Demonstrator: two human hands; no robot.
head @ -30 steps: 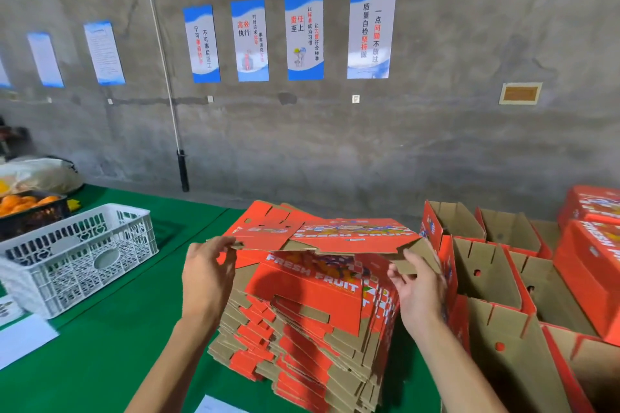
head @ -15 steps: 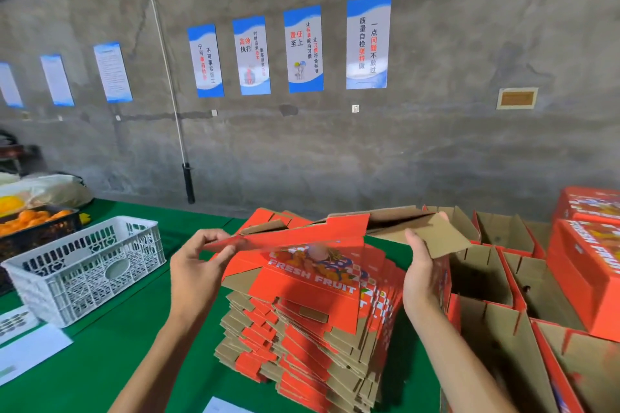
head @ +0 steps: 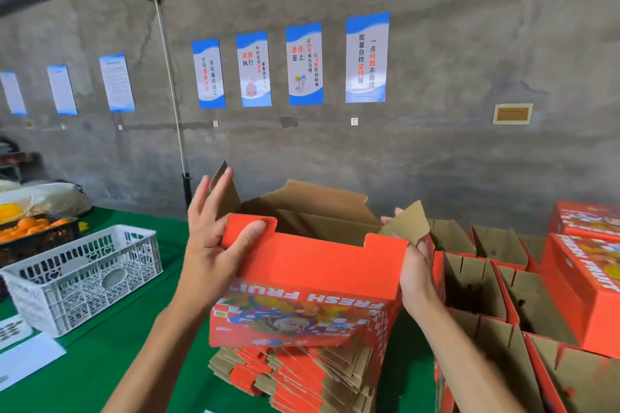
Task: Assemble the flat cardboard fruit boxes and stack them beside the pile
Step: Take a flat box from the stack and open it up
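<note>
At frame centre, both hands gripped the opened box point(head: 312, 265) above the flat pile point(head: 302, 375) to shape it: left hand point(head: 214, 245) pinching a flap with fingers point(head: 214, 191) spread; right hand point(head: 414, 271) fingers hidden.

Red box point(head: 312, 282) opened, held above flat pile point(head: 302, 375)

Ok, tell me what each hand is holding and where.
Both hold the half-opened fruit box: left hand grips its left end by the red flap, right hand its right end.

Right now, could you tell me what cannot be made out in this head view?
- Underside of the half-opened orange cardboard box: faces away.
- Right hand fingertips: behind a brown flap.
- Stack of flat orange boxes: bottom cut off by the frame.
- Blue wall posters: small text blurred.
</note>
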